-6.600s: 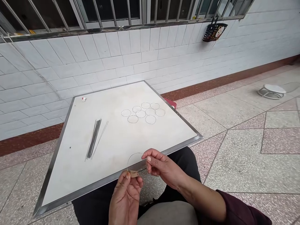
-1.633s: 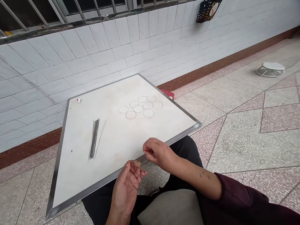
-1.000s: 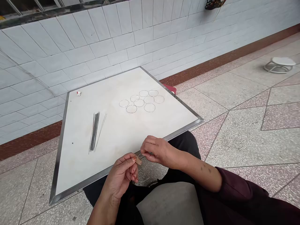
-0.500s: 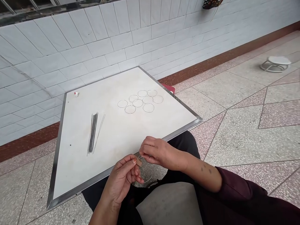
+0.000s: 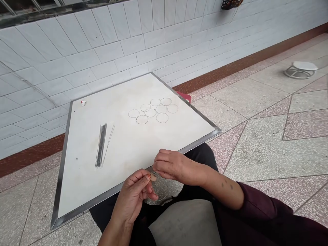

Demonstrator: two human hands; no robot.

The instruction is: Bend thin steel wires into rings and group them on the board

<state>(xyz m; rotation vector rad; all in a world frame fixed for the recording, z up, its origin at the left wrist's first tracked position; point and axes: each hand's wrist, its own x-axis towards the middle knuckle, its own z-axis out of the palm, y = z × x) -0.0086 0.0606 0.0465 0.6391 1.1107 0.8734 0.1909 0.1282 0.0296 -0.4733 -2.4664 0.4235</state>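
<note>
My left hand (image 5: 135, 191) pinches a small tan piece (image 5: 153, 177) and a thin wire between thumb and forefinger, just off the table's near edge. Against it, my right hand (image 5: 169, 165) has its fingers closed on the wire's end. Below the hands the wire's curve shows faintly. Several thin wire rings (image 5: 162, 118) lie in a cluster on the white table (image 5: 123, 147), some overlapping. A bundle of straight dark wires (image 5: 101, 145) rests at the table's left, with a few loose ones beside it.
A small white and red object (image 5: 83, 103) sits near the table's far left corner. The tiled wall (image 5: 107, 54) stands behind the table. Beyond the table's right edge is something red (image 5: 185, 96). A round stool (image 5: 301, 69) stands far right.
My right hand has moved slightly right and turned a little. The tan piece between the hands has tilted, and the wire's curve below has shifted.
</note>
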